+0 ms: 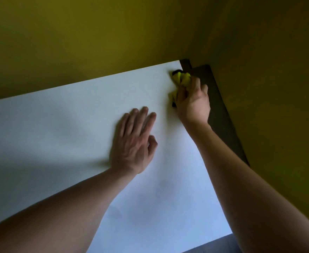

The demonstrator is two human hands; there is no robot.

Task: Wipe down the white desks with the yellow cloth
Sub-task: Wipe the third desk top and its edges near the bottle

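A white desk (pixel 62 125) fills most of the head view and runs back to a yellow-green wall. My right hand (pixel 192 104) presses a crumpled yellow cloth (pixel 182 80) onto the desk near its far right corner, fingers closed around the cloth. A dark patch shows at the cloth's top edge and another under my hand. My left hand (pixel 134 141) lies flat on the desk surface to the left of the right hand, fingers spread and holding nothing.
Yellow-green walls (pixel 95 37) meet in a corner behind and to the right of the desk. A dark strip of floor or furniture (pixel 221 110) runs along the desk's right edge. The desk's near edge shows at the bottom right, with dark floor below it.
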